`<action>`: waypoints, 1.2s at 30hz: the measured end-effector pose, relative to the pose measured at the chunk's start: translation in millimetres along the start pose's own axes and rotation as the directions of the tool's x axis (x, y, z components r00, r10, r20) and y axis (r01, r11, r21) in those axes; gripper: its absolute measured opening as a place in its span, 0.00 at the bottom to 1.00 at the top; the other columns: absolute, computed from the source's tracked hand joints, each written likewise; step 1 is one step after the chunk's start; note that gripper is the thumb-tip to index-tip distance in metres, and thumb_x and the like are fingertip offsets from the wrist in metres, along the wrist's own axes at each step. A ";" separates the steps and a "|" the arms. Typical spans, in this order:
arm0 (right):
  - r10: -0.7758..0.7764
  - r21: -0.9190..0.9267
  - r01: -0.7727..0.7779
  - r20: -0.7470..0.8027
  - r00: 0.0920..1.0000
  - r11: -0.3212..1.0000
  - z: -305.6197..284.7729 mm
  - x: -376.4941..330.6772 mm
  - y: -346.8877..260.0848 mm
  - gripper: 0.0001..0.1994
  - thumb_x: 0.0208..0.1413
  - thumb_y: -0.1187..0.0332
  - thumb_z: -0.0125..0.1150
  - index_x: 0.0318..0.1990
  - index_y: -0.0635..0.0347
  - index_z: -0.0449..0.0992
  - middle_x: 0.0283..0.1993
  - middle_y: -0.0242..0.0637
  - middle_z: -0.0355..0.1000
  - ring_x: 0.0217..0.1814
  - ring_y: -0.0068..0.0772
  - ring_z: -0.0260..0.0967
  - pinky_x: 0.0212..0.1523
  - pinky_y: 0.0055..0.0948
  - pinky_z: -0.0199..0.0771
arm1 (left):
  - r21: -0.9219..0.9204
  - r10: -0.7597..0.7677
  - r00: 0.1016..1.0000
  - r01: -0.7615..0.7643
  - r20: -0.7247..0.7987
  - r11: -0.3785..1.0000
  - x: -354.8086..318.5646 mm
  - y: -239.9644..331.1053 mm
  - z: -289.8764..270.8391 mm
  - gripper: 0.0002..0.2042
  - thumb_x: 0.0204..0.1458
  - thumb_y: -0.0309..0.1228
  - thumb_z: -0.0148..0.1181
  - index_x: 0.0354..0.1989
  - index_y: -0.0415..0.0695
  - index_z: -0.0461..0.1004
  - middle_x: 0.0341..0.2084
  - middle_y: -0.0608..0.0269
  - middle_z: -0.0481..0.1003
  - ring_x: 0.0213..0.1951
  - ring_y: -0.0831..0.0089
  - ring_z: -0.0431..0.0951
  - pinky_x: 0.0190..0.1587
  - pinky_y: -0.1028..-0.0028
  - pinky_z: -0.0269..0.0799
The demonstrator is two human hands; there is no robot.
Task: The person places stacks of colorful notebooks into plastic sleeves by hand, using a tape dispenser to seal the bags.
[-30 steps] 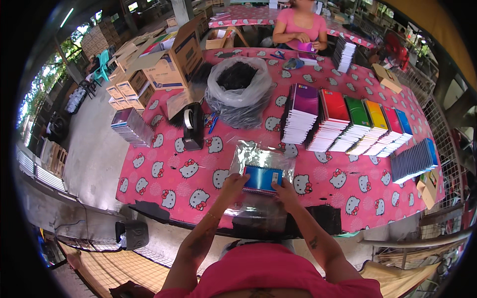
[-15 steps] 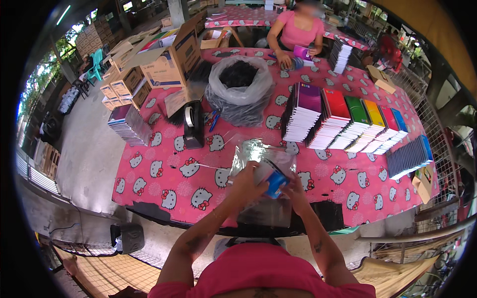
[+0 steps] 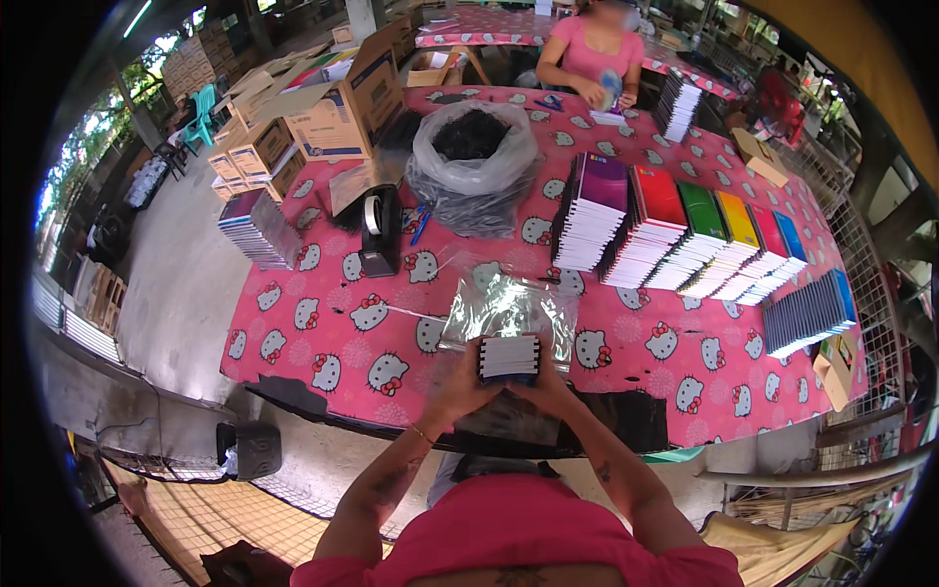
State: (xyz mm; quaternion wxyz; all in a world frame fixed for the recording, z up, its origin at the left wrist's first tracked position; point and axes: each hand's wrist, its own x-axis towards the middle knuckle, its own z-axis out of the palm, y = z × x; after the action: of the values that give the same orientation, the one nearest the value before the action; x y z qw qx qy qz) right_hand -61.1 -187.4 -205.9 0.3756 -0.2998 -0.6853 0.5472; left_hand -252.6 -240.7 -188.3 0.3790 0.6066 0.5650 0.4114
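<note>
A small stack of spiral notebooks [image 3: 510, 358] is held upright between my two hands near the table's front edge, white page edges showing. My left hand [image 3: 464, 385] grips its left side, and my right hand [image 3: 550, 387] closes on its right side. Just beyond the stack lies a clear plastic bag [image 3: 516, 311], shiny and flat on the pink cloth. Another piece of clear plastic [image 3: 509, 419] rests under my wrists at the edge. The covers of the held notebooks are mostly hidden.
Notebook stacks in purple [image 3: 593, 210], red [image 3: 646, 225], green [image 3: 698, 235] and other colours stand at the right. A tape dispenser [image 3: 380, 235], a plastic sack of black material [image 3: 471, 186] and cardboard boxes [image 3: 328, 122] are at the left. A co-worker [image 3: 597, 59] handles something across the table.
The notebooks have been turned and squared up, so page edges now show instead of a blue cover. Both my hands have moved to the stack's sides. Across the table, the co-worker's hands have shifted.
</note>
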 end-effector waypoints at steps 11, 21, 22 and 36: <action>0.079 -0.148 -0.071 0.049 0.996 0.986 -23.9 3.8 1.2 0.48 0.46 0.78 0.73 0.70 0.55 0.44 0.63 0.43 0.60 0.62 0.37 0.64 0.55 0.37 0.73 | 0.673 0.164 0.962 -0.268 0.216 0.689 38.0 68.9 -15.2 0.43 0.44 0.60 0.66 0.57 0.32 0.64 0.45 0.43 0.73 0.48 0.49 0.76 0.53 0.55 0.70; 0.583 0.433 -0.507 -0.053 0.811 0.745 -48.0 11.8 -6.3 0.31 0.54 0.61 0.70 0.60 0.71 0.67 0.48 0.40 0.76 0.45 0.27 0.75 0.46 0.27 0.76 | 0.249 -0.432 0.867 0.489 -0.249 0.836 69.1 2.7 -6.3 0.41 0.48 0.68 0.56 0.34 0.30 0.79 0.33 0.37 0.79 0.36 0.44 0.81 0.44 0.53 0.75; 0.590 0.398 -0.515 -0.089 0.802 0.760 -48.1 14.3 -2.1 0.30 0.54 0.61 0.70 0.59 0.71 0.69 0.46 0.40 0.77 0.42 0.27 0.75 0.43 0.26 0.77 | 0.363 -0.402 0.882 0.468 -0.244 0.806 70.9 7.8 -4.7 0.41 0.48 0.69 0.54 0.33 0.30 0.79 0.33 0.37 0.79 0.37 0.44 0.81 0.45 0.53 0.75; 0.127 -0.533 -0.138 -0.058 0.990 0.835 -47.9 -39.2 5.5 0.15 0.55 0.58 0.65 0.44 0.58 0.78 0.37 0.36 0.77 0.38 0.34 0.75 0.40 0.34 0.75 | -0.113 -0.311 0.950 0.309 -0.001 0.944 0.3 11.8 -45.0 0.12 0.55 0.41 0.64 0.34 0.44 0.75 0.24 0.52 0.76 0.31 0.56 0.80 0.33 0.63 0.75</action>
State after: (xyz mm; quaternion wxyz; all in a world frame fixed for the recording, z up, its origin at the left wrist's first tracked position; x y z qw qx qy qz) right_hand 0.4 -193.3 -212.9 0.2453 -0.4450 -0.7843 0.3559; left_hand -289.9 -241.4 -160.5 0.4670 0.4842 0.6330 0.3832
